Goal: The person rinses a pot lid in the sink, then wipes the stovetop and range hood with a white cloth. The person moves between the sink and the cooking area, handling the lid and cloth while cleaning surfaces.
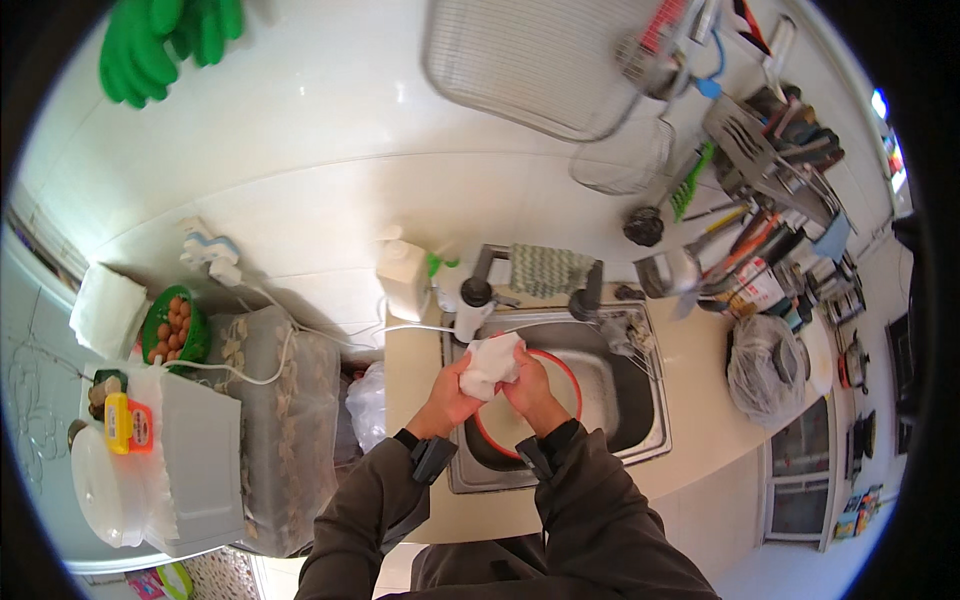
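Both of my hands hold a crumpled white cloth [491, 366] above the sink. My left hand [448, 397] grips its left side, and my right hand [534, 390] has its right side. Below them, a round basin with a red rim [577, 382] sits in the stainless steel sink [658, 427], partly hidden by my hands and wrists. What the basin contains is hard to make out. Just beyond the cloth stands a white and black faucet [474, 309] with a white cord running off to the left.
A patterned green cloth [551, 271] hangs behind the sink, beside a pump bottle [403, 277]. Utensils [757, 240] crowd the right wall, near a plastic-wrapped item [761, 367]. To the left are a green basket of eggs [193, 337] and a covered appliance [281, 427].
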Demonstrator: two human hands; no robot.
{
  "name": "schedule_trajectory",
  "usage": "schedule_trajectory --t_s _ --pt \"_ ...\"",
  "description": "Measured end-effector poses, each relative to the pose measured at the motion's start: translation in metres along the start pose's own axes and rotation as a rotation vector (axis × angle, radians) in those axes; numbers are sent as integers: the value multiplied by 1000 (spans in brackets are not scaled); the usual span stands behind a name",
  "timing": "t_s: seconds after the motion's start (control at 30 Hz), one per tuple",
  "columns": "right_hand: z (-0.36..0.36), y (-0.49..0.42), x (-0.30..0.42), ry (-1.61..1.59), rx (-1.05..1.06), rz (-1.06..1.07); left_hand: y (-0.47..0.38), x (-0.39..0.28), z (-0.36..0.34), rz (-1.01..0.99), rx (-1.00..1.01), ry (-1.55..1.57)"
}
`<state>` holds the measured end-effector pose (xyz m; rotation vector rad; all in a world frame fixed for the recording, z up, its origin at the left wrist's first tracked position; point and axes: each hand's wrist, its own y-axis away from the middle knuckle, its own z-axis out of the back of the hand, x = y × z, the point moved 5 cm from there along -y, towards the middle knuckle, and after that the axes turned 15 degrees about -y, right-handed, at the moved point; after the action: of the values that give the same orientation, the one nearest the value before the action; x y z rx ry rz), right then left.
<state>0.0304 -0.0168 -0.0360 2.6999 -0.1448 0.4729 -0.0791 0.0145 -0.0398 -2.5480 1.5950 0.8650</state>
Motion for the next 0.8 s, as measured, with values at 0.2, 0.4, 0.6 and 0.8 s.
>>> schedule_trajectory --t_s 0.2,0.4,0.6,0.8 --pt "38 43 23 772 167 417 -27 44 -29 -345 69 -873" --pt "89 18 35 880 188 551 -43 109 -87 58 28 -120" --pt "58 72 91 1384 93 244 -69 127 -114 34 -8 -284" --pt "76 96 172 1582 -209 291 -98 163 -176 171 -170 -278"
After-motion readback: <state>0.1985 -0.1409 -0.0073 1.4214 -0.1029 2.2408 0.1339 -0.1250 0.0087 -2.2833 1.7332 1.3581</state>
